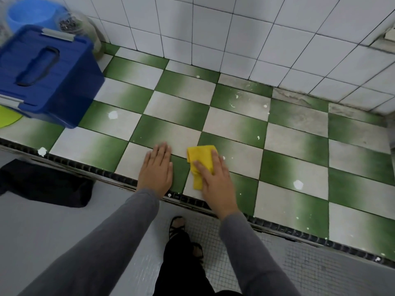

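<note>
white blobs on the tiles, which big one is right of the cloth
The blob right of the right hand; the other two big ones lie far left.

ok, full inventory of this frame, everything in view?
tiled counter: 1, green and white checks
cloth: 1, yellow, counter front edge
storage box: 1, dark blue, counter left
basin: 1, light blue, behind box
clear container: 1, contents blurred, beside basin
flat item: 1, lime green, left edge
fabric heap: 1, black, grey surface lower left
splashes: many, white, scattered on counter
wall tiles: many, white, behind counter
sandalled foot: 1, black sandal, floor below
sleeves: 2, grey
left hand: 1, flat on counter
right hand: 1, pressing cloth
</note>
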### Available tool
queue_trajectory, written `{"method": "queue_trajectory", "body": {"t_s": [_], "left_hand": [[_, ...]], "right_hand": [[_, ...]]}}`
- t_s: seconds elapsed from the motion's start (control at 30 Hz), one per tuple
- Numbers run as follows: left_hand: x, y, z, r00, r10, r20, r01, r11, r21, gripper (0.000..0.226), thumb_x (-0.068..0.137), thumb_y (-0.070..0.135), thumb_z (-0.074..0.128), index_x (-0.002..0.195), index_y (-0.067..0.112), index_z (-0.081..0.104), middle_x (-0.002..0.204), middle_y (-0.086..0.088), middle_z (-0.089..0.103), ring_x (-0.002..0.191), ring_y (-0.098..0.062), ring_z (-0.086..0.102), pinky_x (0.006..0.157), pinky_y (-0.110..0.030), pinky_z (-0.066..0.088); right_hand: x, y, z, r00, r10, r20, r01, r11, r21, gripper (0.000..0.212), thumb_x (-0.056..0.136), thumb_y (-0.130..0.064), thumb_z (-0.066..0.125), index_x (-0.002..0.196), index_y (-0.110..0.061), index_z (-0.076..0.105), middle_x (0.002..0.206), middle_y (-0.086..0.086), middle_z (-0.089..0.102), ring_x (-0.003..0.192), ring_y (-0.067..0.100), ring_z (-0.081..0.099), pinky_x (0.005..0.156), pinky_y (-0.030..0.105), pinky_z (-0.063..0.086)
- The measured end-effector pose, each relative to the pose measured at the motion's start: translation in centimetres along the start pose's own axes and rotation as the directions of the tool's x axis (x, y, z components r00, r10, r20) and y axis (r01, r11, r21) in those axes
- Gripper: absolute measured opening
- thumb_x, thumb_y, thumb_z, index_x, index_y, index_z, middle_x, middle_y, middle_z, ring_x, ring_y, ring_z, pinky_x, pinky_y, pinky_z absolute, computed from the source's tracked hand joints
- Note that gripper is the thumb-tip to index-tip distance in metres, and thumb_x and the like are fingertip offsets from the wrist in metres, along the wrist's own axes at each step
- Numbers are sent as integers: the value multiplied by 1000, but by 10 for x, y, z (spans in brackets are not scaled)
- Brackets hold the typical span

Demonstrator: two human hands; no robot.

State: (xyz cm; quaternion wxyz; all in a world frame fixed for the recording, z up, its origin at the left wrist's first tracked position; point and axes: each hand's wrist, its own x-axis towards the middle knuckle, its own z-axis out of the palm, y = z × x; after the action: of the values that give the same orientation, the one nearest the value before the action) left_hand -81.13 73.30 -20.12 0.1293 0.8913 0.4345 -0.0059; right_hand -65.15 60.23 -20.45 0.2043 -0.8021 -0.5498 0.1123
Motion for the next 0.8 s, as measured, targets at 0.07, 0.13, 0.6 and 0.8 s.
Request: {"method": "queue_trajectory", "body": {"t_s": [0.07, 0.13, 0.6, 0.8], "left_hand": [[2, 1, 1, 1000, -1, 3, 1, 1000, 7, 73, 94, 40, -1, 157, 9, 17, 166, -6, 9, 153, -24, 7, 121, -35, -4], [1, -2, 2, 1000, -15, -4, 15, 1000, 18, 73, 94, 40, -3, 158, 10, 13, 166, -4, 6, 154, -21, 3, 121, -33, -7], [-43, -45, 3, 973, -218, -79, 215, 976, -45, 65, 100, 34, 10, 154, 2, 25, 162, -13, 22, 151, -31, 19, 121, -39, 4], [-44, -36, 7, 976, -212, -59, 208, 976, -58, 70, 97, 38, 1, 156, 5, 17, 165, -10, 12, 153, -28, 10, 123, -40, 2]], "right_hand": [[-12, 28, -16, 995, 90, -37, -90, 996, 4, 56, 92, -14, 58, 143, -36, 53, 163, 16, 24, 146, 46, 26, 112, 51, 34], [-9, 53, -30, 975, 213, -67, -211, 977, 27, 53, 98, -15, 54, 146, -37, 50, 166, 14, 15, 150, 44, 15, 116, 52, 28], [23, -69, 36, 999, -47, -5, 46, 997, -60, 48, 93, -25, 64, 140, -27, 57, 158, 26, 30, 141, 51, 34, 111, 57, 36], [-3, -16, 10, 984, -178, 23, 179, 982, -59, 52, 90, -18, 65, 140, -33, 57, 159, 21, 32, 138, 50, 39, 107, 55, 40]]}}
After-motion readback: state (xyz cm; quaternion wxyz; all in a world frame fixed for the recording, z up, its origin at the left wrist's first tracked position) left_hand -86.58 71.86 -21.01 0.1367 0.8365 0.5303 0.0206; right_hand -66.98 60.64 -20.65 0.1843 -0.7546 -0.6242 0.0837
